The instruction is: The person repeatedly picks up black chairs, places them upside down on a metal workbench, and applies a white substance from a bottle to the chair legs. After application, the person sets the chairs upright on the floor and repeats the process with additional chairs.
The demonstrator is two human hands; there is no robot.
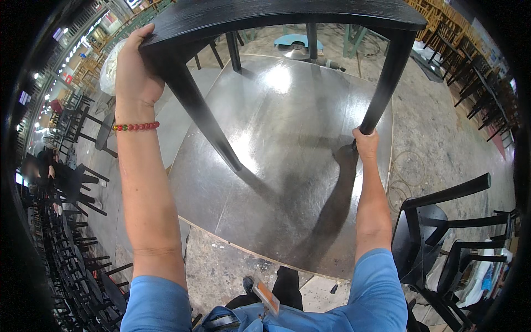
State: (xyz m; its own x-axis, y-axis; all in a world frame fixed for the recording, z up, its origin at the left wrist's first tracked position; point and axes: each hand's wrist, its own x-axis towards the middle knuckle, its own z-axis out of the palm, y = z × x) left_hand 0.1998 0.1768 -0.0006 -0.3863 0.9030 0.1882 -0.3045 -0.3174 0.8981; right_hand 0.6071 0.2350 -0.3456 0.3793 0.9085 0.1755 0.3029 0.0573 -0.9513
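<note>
I hold a black wooden chair frame (287, 16) up above a round dark worktable (287, 166). My left hand (133, 66) grips the frame's left corner, where the seat rail meets a leg; a beaded bracelet sits on that wrist. My right hand (366, 141) is closed around the lower end of the right front leg (387, 77). The left leg (204, 119) slants down toward the tabletop. The chair's far legs show behind the seat rail.
A black chair (442, 221) stands at the lower right beside the table. Rows of dark chairs fill the left side (72, 243) and the far right (481, 83). A blue-topped machine (298, 44) sits beyond the table. The floor is stained concrete.
</note>
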